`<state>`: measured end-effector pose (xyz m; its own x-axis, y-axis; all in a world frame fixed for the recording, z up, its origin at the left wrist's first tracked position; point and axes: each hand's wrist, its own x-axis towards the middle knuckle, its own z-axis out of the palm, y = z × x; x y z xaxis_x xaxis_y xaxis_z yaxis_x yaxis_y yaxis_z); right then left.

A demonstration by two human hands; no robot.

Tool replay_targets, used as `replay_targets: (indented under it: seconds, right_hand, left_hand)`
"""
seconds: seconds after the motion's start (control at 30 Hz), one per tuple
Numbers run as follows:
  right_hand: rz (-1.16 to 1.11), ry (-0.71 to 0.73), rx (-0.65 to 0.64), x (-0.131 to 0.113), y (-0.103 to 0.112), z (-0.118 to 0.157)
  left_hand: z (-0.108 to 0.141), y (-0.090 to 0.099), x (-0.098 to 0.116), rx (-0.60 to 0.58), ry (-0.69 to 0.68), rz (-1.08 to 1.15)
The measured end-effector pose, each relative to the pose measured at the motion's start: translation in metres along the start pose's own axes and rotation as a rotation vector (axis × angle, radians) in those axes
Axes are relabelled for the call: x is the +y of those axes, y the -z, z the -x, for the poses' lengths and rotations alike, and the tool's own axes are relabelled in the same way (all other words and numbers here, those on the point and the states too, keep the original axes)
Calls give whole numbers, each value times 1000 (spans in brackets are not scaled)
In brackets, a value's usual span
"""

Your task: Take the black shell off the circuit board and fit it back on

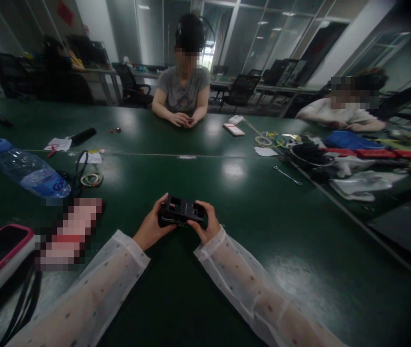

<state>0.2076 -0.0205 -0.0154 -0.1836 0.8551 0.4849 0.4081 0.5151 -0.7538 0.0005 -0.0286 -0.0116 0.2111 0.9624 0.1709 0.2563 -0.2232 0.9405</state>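
Note:
Between my two hands is a black device housing (183,208) with rectangular openings in its top face; its exact kind does not show. My left hand (154,222) grips its left end, thumb along the near edge and fingers at the far side. My right hand (208,220) closes on the right end in the same manner. The housing is held level, just above or on the green table (176,279); I cannot tell which. Sheer dotted sleeves cover both my forearms.
A water bottle (32,168), a pink-edged phone (1,258) and a blurred-out flat item (71,231) lie left. At right are a wrench (286,175), cables and a blue bundle (353,140). A person (181,86) sits opposite, another person (338,108) far right.

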Motion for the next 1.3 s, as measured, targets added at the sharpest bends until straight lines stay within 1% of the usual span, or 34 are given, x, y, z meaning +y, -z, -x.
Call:
replay_targets:
  seconds: [0.1,0.23,0.37,0.5,0.63,0.67,0.73,0.8,0.9,1.1,1.27,1.3]
  right_hand:
    - [-33,-26,-3,2,-1,-1]
    - [3,14,-45,4,-1,-2]
    - [33,23,-39,4,-1,-2]
    - [90,70,-109,9,-2,-2]
    - [111,105,-168,17,-2,-3]
    - [111,103,-177,18,-2,-3]
    - [105,66,-179,17,-2,-3]
    - [90,0,-154,15,-3,-1]
    - [71,-43,-143,11,-4,0]
    - [76,-25,-155,11,-3,0]
    - [112,39,-197,17,-4,0]
    - [114,21,-176,18,-5,1]
  left_hand:
    - [0,0,1,4,-12,13]
    - [0,1,4,11,-30,-9]
    - [2,2,5,40,-24,-27]
    - [3,3,5,37,-41,-52]
    - [4,4,3,9,-5,-89]
    - [4,4,3,21,6,-85]
    - [4,4,2,27,18,-67]
    - [4,5,3,30,13,-58]
    - [3,5,4,24,16,-67]
    - [3,5,7,14,40,-80]
    - [4,5,6,10,29,-81]
    - [4,4,5,12,27,-86]
